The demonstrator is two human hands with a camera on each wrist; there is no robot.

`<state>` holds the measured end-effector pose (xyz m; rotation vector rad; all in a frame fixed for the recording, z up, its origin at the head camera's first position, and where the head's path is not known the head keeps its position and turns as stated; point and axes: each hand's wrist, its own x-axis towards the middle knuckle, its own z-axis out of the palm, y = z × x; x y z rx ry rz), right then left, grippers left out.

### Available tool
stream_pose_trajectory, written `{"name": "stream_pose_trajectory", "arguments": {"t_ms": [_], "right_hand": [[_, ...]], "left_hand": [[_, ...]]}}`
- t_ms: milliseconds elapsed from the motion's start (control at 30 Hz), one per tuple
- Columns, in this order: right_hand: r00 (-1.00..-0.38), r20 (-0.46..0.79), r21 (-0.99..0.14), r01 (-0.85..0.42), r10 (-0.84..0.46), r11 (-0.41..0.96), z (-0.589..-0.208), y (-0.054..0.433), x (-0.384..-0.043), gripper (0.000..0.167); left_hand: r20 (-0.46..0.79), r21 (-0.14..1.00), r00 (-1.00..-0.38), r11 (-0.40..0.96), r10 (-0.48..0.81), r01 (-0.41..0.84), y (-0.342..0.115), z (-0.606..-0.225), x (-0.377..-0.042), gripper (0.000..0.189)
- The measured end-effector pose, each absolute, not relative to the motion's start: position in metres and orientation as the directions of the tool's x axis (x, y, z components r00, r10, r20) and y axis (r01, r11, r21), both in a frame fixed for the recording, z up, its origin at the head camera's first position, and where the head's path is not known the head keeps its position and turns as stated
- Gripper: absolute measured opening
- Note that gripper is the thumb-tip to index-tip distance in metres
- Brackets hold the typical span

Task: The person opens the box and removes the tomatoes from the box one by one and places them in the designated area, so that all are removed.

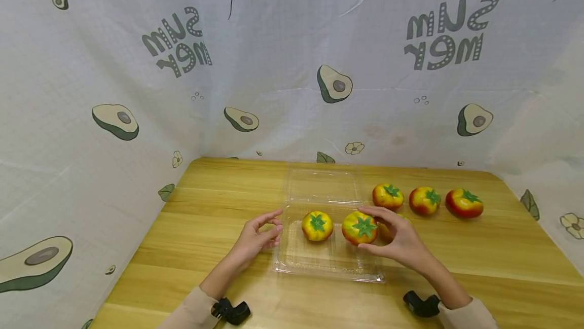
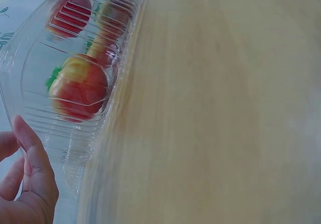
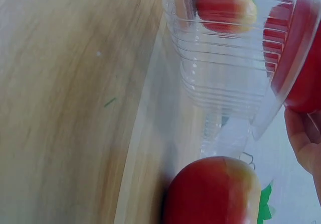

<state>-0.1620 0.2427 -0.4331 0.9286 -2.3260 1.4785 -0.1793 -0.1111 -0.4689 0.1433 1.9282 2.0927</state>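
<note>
A clear plastic clamshell box lies with its lid folded back behind it. One yellow-and-red persimmon-like fruit with a green star-shaped top sits inside at left. Over the box's right half, my right hand grips a second such fruit between thumb and fingers; through the clear wall, part of this fruit shows at rim height. My left hand is at the box's left rim, fingers loosely bent, with a fingertip at the rim in the left wrist view.
Three more fruits stand in a row behind at right: left, middle and right. Another fruit is partly hidden behind my right hand. A printed cloth hangs along the back edge of the wooden table.
</note>
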Motion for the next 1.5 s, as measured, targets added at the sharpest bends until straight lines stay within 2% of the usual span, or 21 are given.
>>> {"name": "stream_pose_trajectory", "arguments": {"t_ms": [400,633,967,1500], "right_hand": [[-0.783,0.512,-0.748,-0.609,-0.354,0.263,-0.431,0.249,-0.160,0.073],[-0.815,0.491,-0.759,-0.574,-0.307,0.309,-0.428,0.255,-0.158,0.070],[-0.843,0.462,-0.790,-0.533,-0.276,0.303,-0.424,0.265,-0.157,0.069],[-0.876,0.444,-0.781,-0.481,-0.187,0.398,-0.422,0.283,-0.153,0.064]], "left_hand": [[-0.119,0.989,-0.954,-0.055,0.277,-0.139,-0.111,-0.469,-0.179,0.049],[-0.117,0.988,-0.952,-0.062,0.283,-0.140,-0.111,-0.469,-0.180,0.049],[-0.107,0.990,-0.954,-0.063,0.281,-0.130,-0.110,-0.468,-0.181,0.049],[-0.108,0.990,-0.952,-0.058,0.286,-0.130,-0.113,-0.470,-0.180,0.049]]}}
